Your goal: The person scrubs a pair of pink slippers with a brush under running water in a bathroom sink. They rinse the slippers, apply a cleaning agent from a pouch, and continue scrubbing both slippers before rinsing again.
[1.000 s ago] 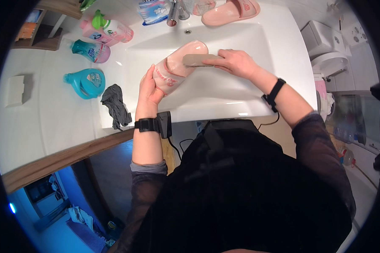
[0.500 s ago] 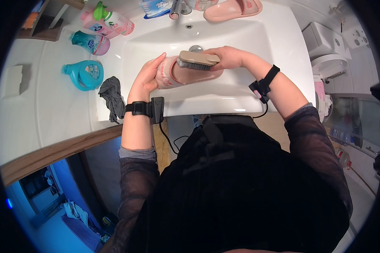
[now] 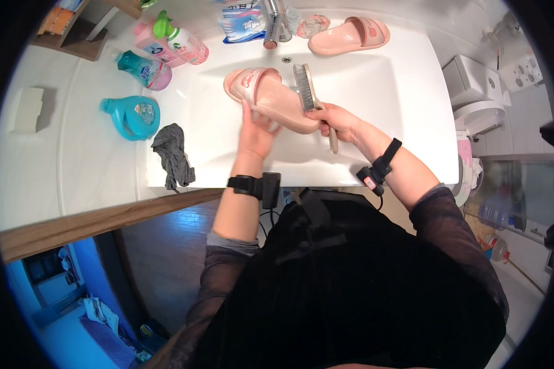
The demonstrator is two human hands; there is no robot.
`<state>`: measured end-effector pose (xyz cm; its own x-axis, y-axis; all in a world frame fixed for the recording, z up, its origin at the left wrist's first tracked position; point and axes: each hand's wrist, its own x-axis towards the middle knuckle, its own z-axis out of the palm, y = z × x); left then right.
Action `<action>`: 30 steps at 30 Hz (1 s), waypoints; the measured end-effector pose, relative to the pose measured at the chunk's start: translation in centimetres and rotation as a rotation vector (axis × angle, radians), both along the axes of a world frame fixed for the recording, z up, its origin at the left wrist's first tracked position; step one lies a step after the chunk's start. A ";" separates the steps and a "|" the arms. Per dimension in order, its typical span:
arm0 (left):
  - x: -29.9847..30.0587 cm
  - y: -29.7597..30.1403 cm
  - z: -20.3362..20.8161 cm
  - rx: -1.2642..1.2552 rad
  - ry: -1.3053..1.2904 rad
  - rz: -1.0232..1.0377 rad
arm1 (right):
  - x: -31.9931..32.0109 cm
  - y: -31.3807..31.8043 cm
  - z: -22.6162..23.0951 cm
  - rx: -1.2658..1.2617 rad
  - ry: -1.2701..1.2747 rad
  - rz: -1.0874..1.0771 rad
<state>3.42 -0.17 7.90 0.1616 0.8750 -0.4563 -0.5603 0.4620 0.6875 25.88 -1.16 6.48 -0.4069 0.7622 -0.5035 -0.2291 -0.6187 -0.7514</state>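
A pink slide slipper [image 3: 283, 106] is held over the white sink [image 3: 375, 92], its strap end up and to the left. Beneath it, my left hand [image 3: 256, 134] grips the slipper's near edge, fingers partly hidden and slightly blurred. My right hand [image 3: 341, 125] is closed around the handle of a scrub brush [image 3: 310, 86]. The brush stands nearly upright beside the slipper's sole, grey bristles facing left toward it. My right fingers are close to the slipper's heel; whether they touch it I cannot tell.
A second pink slipper [image 3: 346, 38] lies on the sink's back rim, right of the faucet [image 3: 274, 24] and a blue-white packet [image 3: 243, 23]. Along the left stand a teal jug [image 3: 132, 117], a teal-capped bottle [image 3: 144, 71] and a green-topped spray bottle [image 3: 188, 44]. A dark grey cloth [image 3: 172, 154] drapes the left rim.
The slipper has turned, its heel swinging nearer me. My left hand has slid beneath it. The brush has come off the footbed and turned from flat to upright. The view has shifted slightly.
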 end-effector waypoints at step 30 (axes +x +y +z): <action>1.2 -2.3 0.6 -0.051 -0.329 -0.136 | -4.2 1.5 6.0 0.390 -0.354 -0.062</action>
